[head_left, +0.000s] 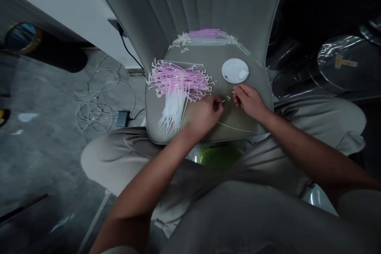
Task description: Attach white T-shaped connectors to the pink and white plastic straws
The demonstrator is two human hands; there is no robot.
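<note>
On a grey chair seat, my left hand [205, 114] is closed in a pinch at the right edge of a heap of thin pink sticks with white T-shaped ends [181, 75]. A small pale tip shows at its fingertips, too small to name. My right hand [249, 100] is also pinched closed, just below a white round lid [230, 67]; what it holds is hidden. Small white T-shaped pieces [228, 98] lie between the hands. White sticks [174, 107] fan out below the pink heap. A single thin white stick [235, 127] lies near the front edge.
Another row of pink sticks [206, 33] and white pieces lies by the chair's backrest [196, 0]. On the floor to the left are coiled white cables [95, 107] and a dark box [122, 119]. A green object [220, 156] shows beneath the seat.
</note>
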